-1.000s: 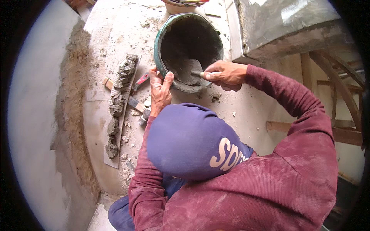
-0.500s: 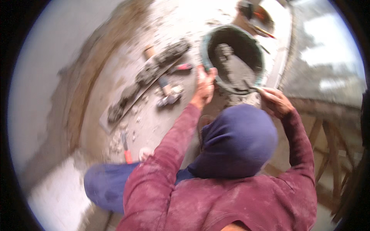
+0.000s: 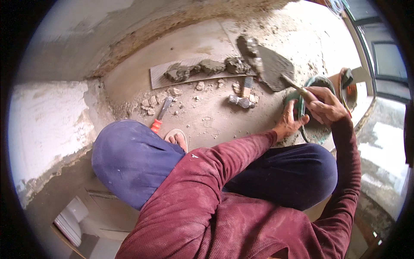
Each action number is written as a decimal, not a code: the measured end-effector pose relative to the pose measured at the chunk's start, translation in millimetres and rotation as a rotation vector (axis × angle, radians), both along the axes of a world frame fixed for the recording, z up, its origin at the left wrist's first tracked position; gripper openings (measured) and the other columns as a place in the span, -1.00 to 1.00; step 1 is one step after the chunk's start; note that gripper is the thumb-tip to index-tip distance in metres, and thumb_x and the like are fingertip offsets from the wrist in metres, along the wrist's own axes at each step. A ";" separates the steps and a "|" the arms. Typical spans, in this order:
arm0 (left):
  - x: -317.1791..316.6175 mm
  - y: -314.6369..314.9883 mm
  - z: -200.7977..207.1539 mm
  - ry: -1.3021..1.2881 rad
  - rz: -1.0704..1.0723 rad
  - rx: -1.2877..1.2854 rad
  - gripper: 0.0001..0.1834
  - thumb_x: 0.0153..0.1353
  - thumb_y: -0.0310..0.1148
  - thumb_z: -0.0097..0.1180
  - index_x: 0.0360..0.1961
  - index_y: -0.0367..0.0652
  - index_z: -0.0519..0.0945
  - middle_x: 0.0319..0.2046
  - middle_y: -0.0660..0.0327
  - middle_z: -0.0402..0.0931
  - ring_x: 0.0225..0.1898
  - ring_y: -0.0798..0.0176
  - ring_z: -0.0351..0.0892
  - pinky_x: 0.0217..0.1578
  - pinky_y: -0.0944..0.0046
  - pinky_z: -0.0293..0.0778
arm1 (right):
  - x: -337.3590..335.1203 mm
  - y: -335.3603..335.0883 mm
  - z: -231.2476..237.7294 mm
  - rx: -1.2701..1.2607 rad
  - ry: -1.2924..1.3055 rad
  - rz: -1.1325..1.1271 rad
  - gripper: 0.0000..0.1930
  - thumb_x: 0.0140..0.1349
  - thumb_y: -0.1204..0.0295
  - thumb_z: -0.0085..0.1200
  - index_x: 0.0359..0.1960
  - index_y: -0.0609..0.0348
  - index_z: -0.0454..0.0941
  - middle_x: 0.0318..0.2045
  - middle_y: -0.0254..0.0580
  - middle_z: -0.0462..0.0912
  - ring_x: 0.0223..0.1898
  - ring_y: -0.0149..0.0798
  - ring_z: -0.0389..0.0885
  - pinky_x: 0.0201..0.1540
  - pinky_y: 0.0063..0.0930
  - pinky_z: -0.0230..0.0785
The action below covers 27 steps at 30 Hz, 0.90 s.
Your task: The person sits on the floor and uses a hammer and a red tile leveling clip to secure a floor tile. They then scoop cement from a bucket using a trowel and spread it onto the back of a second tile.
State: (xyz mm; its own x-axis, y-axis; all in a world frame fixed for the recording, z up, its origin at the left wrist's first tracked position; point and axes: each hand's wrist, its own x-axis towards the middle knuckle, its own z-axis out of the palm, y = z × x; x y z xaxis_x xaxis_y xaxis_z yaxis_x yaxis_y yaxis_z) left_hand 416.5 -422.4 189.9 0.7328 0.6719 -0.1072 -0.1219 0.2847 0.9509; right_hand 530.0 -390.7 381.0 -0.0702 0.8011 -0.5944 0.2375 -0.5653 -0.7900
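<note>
My right hand [image 3: 325,104] is closed round the handle of a pointing trowel [image 3: 279,69], which it holds out over the floor. Wet grey mortar [image 3: 249,48] lies heaped along the far left edge of the blade. My left hand [image 3: 290,122] grips the near left rim of a green bucket [image 3: 324,139], partly hidden under my right hand and wrist. To the left of the trowel lies a long tile strip [image 3: 156,77] with a row of mortar lumps [image 3: 211,67] on it. The blade's left side is close to the strip's right end; I cannot tell if they touch.
A hammer [image 3: 241,101] lies below the strip. Further left rests a chisel [image 3: 156,125] with a red handle, by my sandalled foot [image 3: 177,139]. Rubble [image 3: 148,103] is scattered around. An orange-brown container [image 3: 351,95] stands behind the bucket, near a dark-framed window [image 3: 388,60].
My right hand has lifted the trowel from the bucket, carrying mortar leftward toward the strip. My left hand stays at the bucket's rim. The view has turned and shifted left.
</note>
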 end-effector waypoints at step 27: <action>-14.6 16.0 -93.9 -0.508 -0.327 -0.466 -0.42 0.43 0.00 -0.31 0.37 -0.02 0.28 0.43 0.29 0.16 0.43 0.14 0.07 0.42 0.06 -0.06 | -191.0 138.8 -119.7 0.786 -0.953 0.792 -0.52 0.20 0.48 -0.03 0.21 0.17 0.36 -0.23 -0.01 0.54 -0.39 0.05 0.66 -0.38 -0.10 0.50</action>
State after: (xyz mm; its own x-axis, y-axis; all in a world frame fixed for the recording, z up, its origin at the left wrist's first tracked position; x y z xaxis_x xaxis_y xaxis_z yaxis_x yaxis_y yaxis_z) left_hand 401.9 -406.4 96.0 0.9217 0.3801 0.0768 -0.3527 0.7394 0.5735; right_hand 339.0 -251.9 261.3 -0.4753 0.8735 -0.1050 0.8709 0.4502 -0.1968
